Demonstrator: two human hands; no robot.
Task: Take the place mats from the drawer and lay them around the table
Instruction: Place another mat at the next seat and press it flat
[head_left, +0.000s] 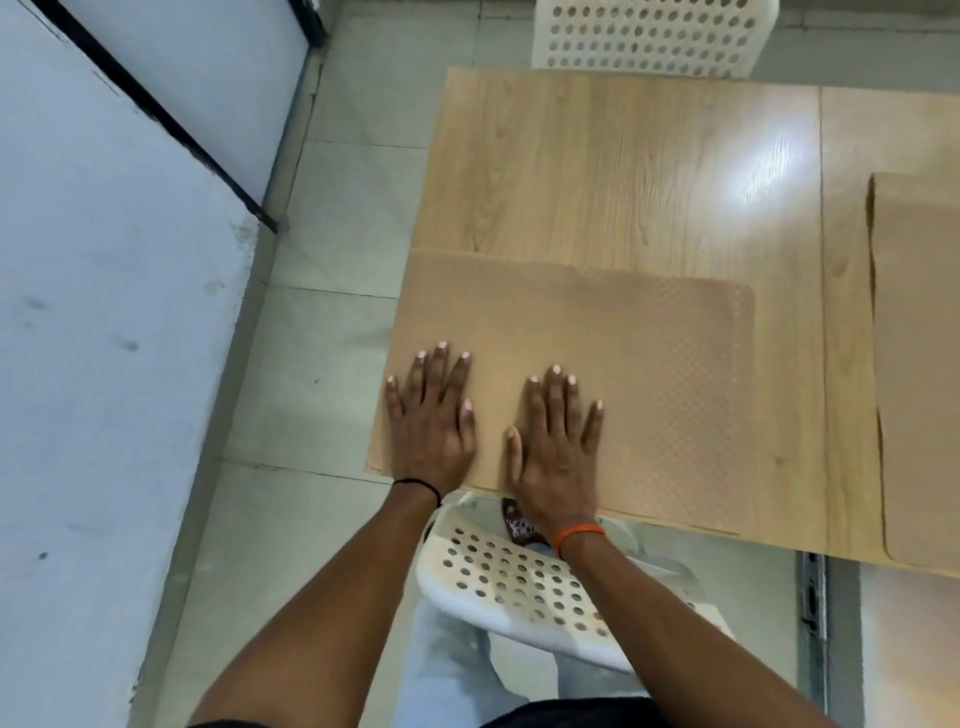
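Observation:
A tan place mat (649, 374) with a fine dotted texture lies flat at the near left corner of the light wooden table (623, 171). Both hands rest palm-down on its left part, fingers spread. My left hand (431, 415) presses near the mat's left edge. My right hand (556, 447) lies just beside it, close to the table's near edge. A second tan place mat (919, 364) lies at the right, cut off by the frame edge.
A white perforated chair (519, 582) stands tucked at the near side below my arms. Another white perforated chair (654, 36) stands at the far side. A white wall (104, 364) runs along the left, with tiled floor (322, 338) between it and the table.

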